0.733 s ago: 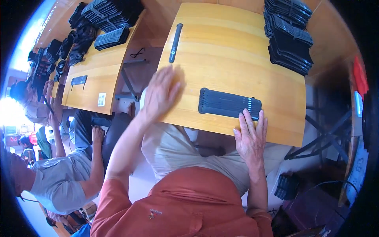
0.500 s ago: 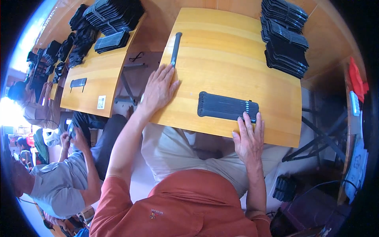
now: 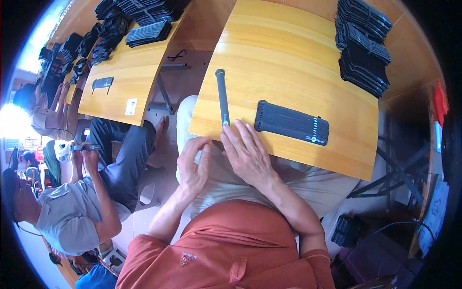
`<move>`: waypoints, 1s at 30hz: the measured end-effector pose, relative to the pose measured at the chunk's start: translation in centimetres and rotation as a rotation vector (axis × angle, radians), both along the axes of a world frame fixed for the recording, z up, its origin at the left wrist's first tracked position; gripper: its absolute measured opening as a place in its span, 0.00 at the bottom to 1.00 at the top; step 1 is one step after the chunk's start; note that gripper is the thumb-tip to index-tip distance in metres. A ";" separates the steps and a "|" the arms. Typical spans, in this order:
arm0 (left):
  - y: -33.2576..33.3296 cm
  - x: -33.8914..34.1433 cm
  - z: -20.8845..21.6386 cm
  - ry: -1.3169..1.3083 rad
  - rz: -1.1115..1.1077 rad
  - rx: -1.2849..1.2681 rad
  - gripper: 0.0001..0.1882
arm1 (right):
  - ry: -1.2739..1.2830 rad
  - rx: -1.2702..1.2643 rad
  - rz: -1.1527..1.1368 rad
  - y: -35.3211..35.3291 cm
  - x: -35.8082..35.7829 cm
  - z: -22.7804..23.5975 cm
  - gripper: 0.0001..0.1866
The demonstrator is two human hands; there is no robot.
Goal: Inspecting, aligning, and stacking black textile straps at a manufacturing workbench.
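Note:
A single dark grey strap [image 3: 222, 95] with a slotted, rounded far end lies lengthwise on the table's left part. My right hand [image 3: 248, 156] reaches across to the left, fingers stretched, its fingertips at the strap's near end. Just left of it, my left hand [image 3: 192, 168] is at the table's near edge over my lap. Its fingers are loosely bent, the thumb stands apart, and nothing shows in it. To the right of my right hand rests a flat pack of similar straps [image 3: 291, 121], overlapped in a row, with a line of pale marks near its right end.
The yellow wooden table [image 3: 274, 58] bears tall stacks of black straps [image 3: 363, 53] at its far right. Leftward stands another table [image 3: 120, 86] with more stacks and a small strap pack. A seated co-worker [image 3: 77, 207] there holds a grey item in both hands.
My right hand has left the strap pack and moved left to the single strap. The strap now lies nearer to me. My left hand has drawn back off the tabletop toward my lap.

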State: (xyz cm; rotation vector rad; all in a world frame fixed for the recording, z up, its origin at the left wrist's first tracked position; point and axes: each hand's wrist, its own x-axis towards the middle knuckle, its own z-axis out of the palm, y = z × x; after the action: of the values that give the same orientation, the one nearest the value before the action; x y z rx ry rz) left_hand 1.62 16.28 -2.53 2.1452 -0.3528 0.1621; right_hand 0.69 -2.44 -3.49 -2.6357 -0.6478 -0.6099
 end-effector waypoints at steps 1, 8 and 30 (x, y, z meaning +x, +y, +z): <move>0.3 -0.6 -0.7 0.230 0.122 -0.237 0.11 | -0.002 -0.001 0.001 0.2 0.3 -0.5 0.20; -0.6 -2.3 -2.1 0.715 0.067 -0.755 0.17 | -0.148 0.145 0.131 -0.3 -0.5 -2.0 0.12; -5.0 2.1 0.9 0.751 -0.187 -0.741 0.12 | 0.294 0.699 -0.299 -14.0 -10.9 2.4 0.08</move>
State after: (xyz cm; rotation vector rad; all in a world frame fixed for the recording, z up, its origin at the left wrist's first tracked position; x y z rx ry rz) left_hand 3.72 11.31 -1.61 1.2997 -0.0270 -0.5355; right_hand -10.19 -16.44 -1.11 -2.0939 0.0589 -0.4113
